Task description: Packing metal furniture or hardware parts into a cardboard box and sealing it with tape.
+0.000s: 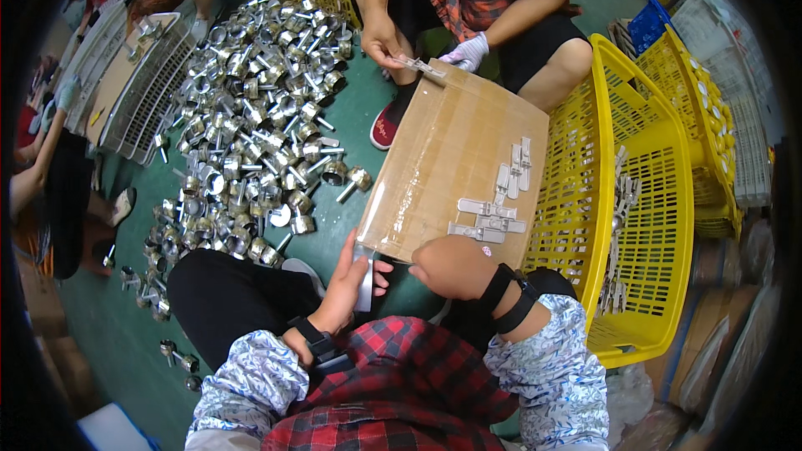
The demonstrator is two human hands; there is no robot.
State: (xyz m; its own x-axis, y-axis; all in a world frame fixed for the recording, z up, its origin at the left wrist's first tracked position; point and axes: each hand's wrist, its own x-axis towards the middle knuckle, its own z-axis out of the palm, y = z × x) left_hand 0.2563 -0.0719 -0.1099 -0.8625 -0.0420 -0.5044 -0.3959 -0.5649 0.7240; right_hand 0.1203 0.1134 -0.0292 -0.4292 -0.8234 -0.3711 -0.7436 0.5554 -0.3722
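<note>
My left hand (341,288) is closed round a flat, pale grey piece (365,286) just below the near left corner of a cardboard box (434,159). My right hand (455,267) is curled into a fist at the box's near edge; whatever its fingers may hold is hidden. On the right part of the box top lie several flat, light grey clip-like pieces (489,221), some touching or overlapping. Across the box, a co-worker's bare hand (384,40) holds a similar piece (422,67) at the far left corner. That person's other hand, a gloved hand (466,52), is beside it.
A big heap of shiny metal cups with stems (251,100) covers the green floor on the left. To the right stands a yellow basket (643,150) with grey and metal pieces inside. More yellow baskets (702,108) are behind it. Other people work at the far left.
</note>
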